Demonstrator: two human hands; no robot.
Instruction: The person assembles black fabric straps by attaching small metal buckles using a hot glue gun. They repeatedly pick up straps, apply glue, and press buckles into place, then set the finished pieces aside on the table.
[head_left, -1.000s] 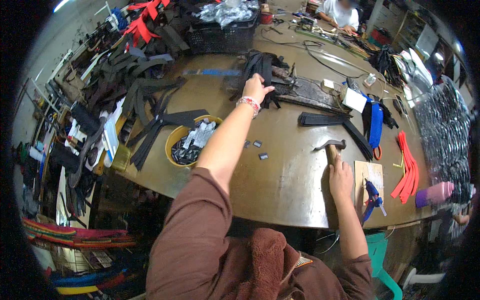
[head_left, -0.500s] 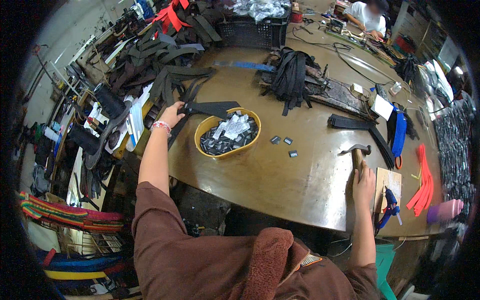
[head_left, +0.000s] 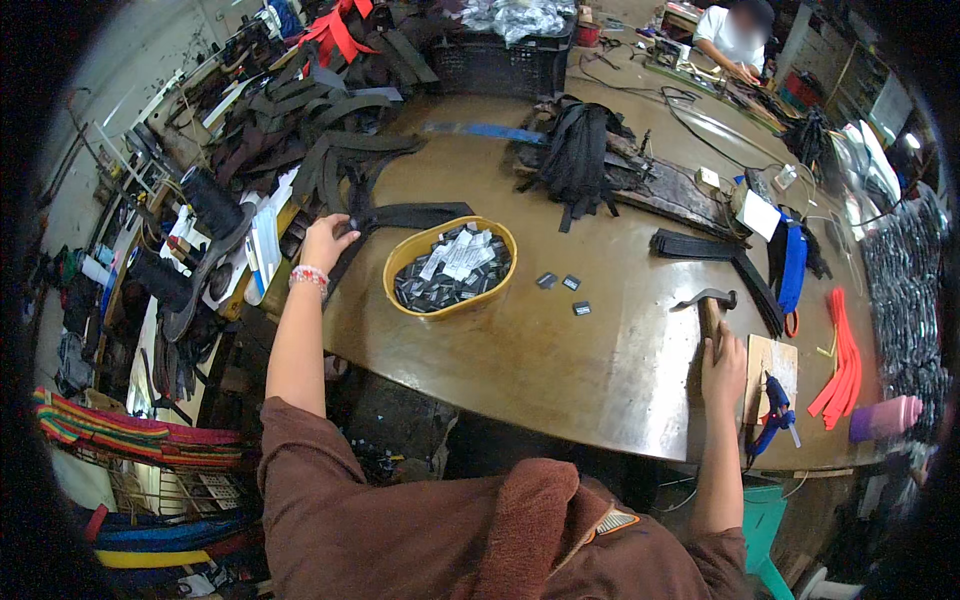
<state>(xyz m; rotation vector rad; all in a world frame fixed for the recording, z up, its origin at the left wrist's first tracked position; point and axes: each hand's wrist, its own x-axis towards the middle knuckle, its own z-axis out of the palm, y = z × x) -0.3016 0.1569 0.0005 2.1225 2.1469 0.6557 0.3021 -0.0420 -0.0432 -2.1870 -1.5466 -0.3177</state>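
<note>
My right hand [head_left: 724, 368] is wrapped round the wooden handle of a hammer [head_left: 709, 308]; its dark metal head points away from me, over the table's right part. At the left, my left hand [head_left: 325, 246], with a beaded bracelet on the wrist, is beside a bundle of black straps [head_left: 415, 215]. Its thumb and fingers are apart, with nothing visible between them. Right of that bundle stands a yellow oval basket [head_left: 390, 290] full of small black labels with white paper slips on top. Several small black labels [head_left: 572, 282] lie on the table right of the basket.
A board with a blue glue gun [head_left: 776, 400] lies right of my right hand, near red straps [head_left: 838, 365]. Black straps [head_left: 580, 150] hang over a dark plank farther back. A heap of straps [head_left: 290, 130] fills the far left. Another person [head_left: 732, 40] sits at the far right.
My left hand has drawn slightly back and left from the black straps, and its fingers have parted. My right hand still grips the hammer in nearly the same place.
</note>
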